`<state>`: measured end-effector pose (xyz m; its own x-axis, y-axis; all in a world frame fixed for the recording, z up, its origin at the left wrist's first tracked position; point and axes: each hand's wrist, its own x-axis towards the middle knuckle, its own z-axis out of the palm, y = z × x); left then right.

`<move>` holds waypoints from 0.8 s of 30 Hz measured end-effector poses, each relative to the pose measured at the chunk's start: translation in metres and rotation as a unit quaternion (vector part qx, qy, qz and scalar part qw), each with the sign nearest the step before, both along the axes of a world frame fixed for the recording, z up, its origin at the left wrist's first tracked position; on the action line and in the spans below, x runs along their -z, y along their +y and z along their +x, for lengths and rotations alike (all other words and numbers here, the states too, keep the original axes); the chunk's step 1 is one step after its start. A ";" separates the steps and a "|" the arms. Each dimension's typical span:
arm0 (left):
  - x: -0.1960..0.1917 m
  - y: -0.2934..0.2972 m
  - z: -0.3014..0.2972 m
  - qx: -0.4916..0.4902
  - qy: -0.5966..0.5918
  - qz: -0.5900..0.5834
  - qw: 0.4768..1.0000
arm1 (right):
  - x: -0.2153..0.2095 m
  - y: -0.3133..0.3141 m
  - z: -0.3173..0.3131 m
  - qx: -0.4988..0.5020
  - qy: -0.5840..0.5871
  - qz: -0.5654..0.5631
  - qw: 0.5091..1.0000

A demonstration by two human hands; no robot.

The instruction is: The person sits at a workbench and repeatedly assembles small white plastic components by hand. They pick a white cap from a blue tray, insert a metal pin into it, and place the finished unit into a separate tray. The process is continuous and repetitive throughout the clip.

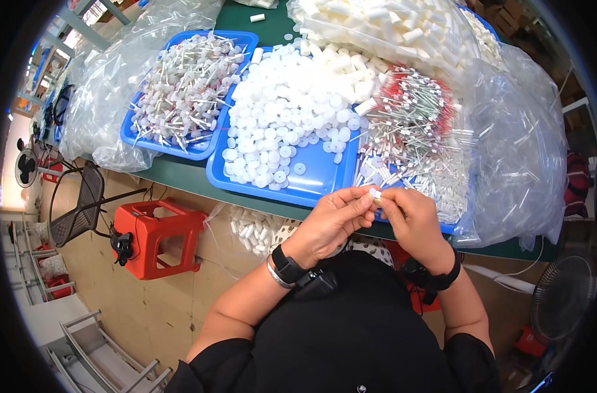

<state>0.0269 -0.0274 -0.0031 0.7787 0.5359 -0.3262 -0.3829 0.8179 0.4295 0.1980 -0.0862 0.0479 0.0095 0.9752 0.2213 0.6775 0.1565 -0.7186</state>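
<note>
My left hand (336, 221) and my right hand (411, 215) meet at the table's near edge, fingertips pinched together. Between them is a small white plastic piece (375, 194), mostly covered by the fingers, so its exact shape is hidden. Just beyond the hands, a blue tray holds a heap of thin metal-and-white pins (403, 141), some with red parts. Left of it, translucent white discs (272, 141) fill much of a second blue tray (321, 167). A third blue tray (203, 152) at the left is piled with pins fitted with discs (184, 88).
White cylinders (403, 26) spill from a clear bag at the back. Crumpled plastic bags lie left (108, 98) and right (514, 144) on the green table (180, 171). Below stand a red stool (157, 239), a black chair (85, 203) and a fan (563, 295).
</note>
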 end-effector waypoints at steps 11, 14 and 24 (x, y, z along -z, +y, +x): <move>-0.017 0.017 -0.014 -0.078 0.055 0.046 0.994 | 0.000 0.003 0.041 -0.082 -0.261 -0.006 0.962; -0.014 0.015 -0.011 -0.073 0.055 0.044 0.995 | 0.014 0.001 0.044 -0.073 -0.338 -0.026 0.938; -0.014 0.010 -0.006 -0.091 0.053 0.029 0.994 | -0.013 0.000 0.028 -0.024 -0.046 -0.100 0.994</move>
<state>0.0212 -0.0177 0.0112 0.6303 0.6844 -0.3665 -0.4717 0.7125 0.5194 0.2262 -0.0864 0.0613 -0.0486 0.9986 0.0203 0.7373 0.0495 -0.6737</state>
